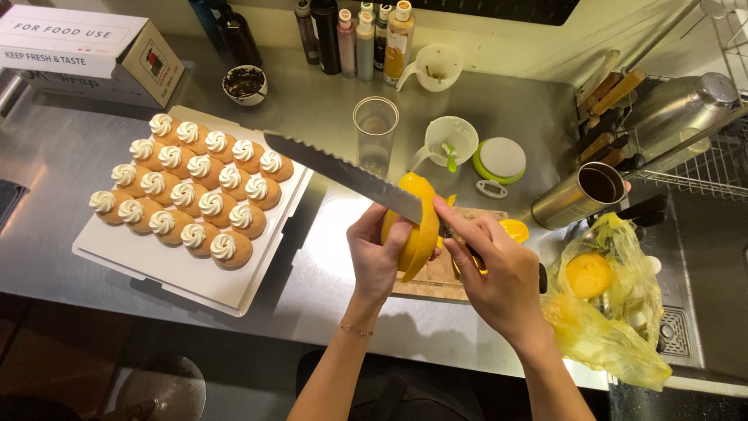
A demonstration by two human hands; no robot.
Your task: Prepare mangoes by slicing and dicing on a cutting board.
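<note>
knife meets mango over the board

the left hand (376, 253) curls around a yellow mango (415, 226), fingers closed on its left side, holding it upright above the wooden board (436, 277). the right hand (499, 269) is clenched on the handle of a serrated knife (343, 171), index finger stretched along the blade's spine. the blade rests on the mango's top and runs up-left past it. a tray (195, 273) of cream-topped pastries (191, 191) sits well to the left.
</note>
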